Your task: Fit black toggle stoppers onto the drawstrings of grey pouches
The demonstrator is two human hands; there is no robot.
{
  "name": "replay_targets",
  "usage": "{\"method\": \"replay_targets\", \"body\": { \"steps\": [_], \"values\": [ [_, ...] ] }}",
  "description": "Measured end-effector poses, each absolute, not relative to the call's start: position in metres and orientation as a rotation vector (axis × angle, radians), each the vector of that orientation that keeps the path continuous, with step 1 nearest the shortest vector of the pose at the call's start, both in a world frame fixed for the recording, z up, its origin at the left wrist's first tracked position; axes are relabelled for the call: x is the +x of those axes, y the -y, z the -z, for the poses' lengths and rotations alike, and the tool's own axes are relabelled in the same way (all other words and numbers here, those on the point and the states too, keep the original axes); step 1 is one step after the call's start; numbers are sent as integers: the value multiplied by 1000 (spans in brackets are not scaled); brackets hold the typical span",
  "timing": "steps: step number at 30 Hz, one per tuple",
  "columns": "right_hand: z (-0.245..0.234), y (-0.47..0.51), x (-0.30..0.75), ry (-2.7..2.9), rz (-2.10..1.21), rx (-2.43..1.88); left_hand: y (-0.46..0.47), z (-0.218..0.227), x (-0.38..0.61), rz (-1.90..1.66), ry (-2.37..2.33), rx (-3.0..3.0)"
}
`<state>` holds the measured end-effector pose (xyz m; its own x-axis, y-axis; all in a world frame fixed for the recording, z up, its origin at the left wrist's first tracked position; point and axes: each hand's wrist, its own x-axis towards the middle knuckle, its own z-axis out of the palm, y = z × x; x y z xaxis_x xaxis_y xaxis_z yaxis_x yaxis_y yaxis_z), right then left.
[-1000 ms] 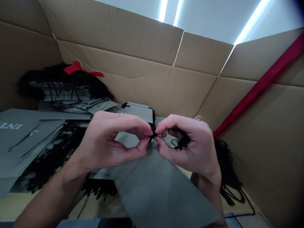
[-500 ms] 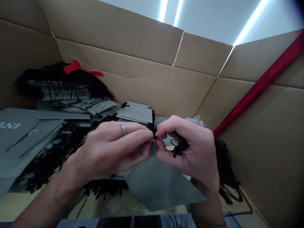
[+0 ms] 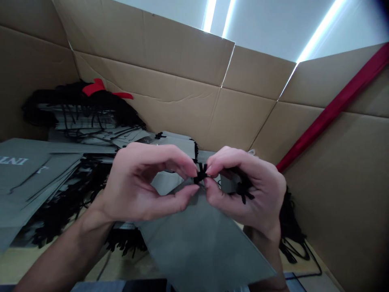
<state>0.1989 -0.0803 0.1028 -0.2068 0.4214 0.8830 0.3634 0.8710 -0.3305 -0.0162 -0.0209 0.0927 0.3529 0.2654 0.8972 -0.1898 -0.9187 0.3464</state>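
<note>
A knotted black cord (image 3: 200,175) sits between my fingertips at the top corner of a grey card-like bag (image 3: 203,243), which hangs below, tilted. My left hand (image 3: 146,182) pinches the left side of the knot with thumb and forefinger. On its right side, my right hand (image 3: 246,186) pinches the knot in the same way. Another black cord with a knot (image 3: 244,190) lies in the palm of my right hand, under the curled fingers. Whether the cord passes through a hole in the grey piece is hidden.
Grey pieces with white lettering (image 3: 21,174) and black cords lie at the left. Behind them is a stack with black cords and a red strip (image 3: 95,87). A smaller grey stack (image 3: 176,142) stands ahead, black cords (image 3: 291,227) lie right, and cardboard walls (image 3: 170,97) surround the table.
My left fingers have opened into a rounder pinch, and the black knot now shows between both hands. The grey piece hangs slightly lower and more of it is visible.
</note>
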Motion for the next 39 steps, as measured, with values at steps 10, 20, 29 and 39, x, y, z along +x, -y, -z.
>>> {"method": "replay_targets", "body": {
  "steps": [10, 20, 29, 39],
  "values": [
    [-109, 88, 202, 1706, -246, -766, 30, -92, -13, -1654, -270, 2175],
    [-117, 88, 200, 1736, -305, -835, 30, -94, -9, -1755, -229, 2337],
    [-113, 89, 196, 1695, -247, -884, 31, -92, -6, -1777, -197, 2344],
    [-113, 89, 201, 1733, -260, -898, 28, -93, -9, -1694, -250, 2390]
  ]
}}
